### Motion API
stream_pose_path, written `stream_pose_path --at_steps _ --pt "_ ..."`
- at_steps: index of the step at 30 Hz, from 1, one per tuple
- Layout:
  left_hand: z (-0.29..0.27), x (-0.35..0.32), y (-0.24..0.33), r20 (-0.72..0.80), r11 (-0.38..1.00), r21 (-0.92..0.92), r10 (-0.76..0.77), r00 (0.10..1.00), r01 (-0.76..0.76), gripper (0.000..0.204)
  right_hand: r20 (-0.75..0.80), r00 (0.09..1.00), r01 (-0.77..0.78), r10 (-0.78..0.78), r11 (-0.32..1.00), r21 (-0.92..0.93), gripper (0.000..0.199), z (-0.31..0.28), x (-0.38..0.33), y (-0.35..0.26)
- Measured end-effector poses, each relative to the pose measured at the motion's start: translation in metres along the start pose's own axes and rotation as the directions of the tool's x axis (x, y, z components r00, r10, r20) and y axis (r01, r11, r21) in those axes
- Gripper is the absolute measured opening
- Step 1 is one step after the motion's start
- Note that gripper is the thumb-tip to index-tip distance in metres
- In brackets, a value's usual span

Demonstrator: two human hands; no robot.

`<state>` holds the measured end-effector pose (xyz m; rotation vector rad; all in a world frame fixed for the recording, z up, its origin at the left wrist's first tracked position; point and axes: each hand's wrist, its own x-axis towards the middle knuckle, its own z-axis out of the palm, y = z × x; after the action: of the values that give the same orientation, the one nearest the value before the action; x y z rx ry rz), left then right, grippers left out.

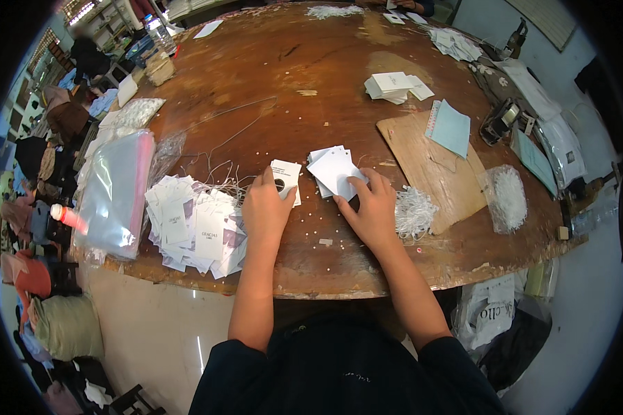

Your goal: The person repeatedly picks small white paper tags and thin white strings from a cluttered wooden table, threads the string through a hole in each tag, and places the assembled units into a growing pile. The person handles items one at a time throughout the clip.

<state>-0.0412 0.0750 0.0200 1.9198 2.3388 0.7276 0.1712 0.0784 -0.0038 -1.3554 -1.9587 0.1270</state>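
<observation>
My left hand (265,207) is curled over a small stack of printed card tags (288,171), thumb along the near right side. A dark round mark or object shows between the fingers and thumb; I cannot tell which. My right hand (372,207) grips the near right corner of a stack of blank white tags (333,173) between thumb and fingers. These tags are slightly fanned, and small holes show near their top edges. Left of my left hand lies a big loose pile of printed tags with strings (194,225). A bundle of white strings (415,211) lies beside my right hand.
Clear plastic bags (118,194) lie at the left. A wooden board (450,173) on the right carries a light blue booklet (451,128). Beyond are a card stack (389,86) and a dark metal device (500,121). Another person's hand (405,4) shows at the far edge.
</observation>
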Motion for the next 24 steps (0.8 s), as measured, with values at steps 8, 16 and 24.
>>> stream_pose_path --at_steps 8,16,24 --pt "-0.001 0.000 0.001 0.033 1.000 0.031 -0.006 0.999 0.005 0.068 -0.003 1.000 0.011 -0.011 1.000 -0.013 0.041 0.001 -0.001 -0.001" --pt "0.001 -0.001 0.009 0.091 0.995 0.100 -0.025 0.996 0.016 0.063 -0.005 1.000 0.002 -0.002 1.000 -0.011 0.040 -0.002 -0.001 -0.001" --pt "-0.004 -0.004 0.003 -0.100 0.991 0.088 0.113 0.989 -0.104 0.059 0.030 0.999 -0.019 0.019 1.000 0.012 0.040 -0.001 -0.002 0.001"
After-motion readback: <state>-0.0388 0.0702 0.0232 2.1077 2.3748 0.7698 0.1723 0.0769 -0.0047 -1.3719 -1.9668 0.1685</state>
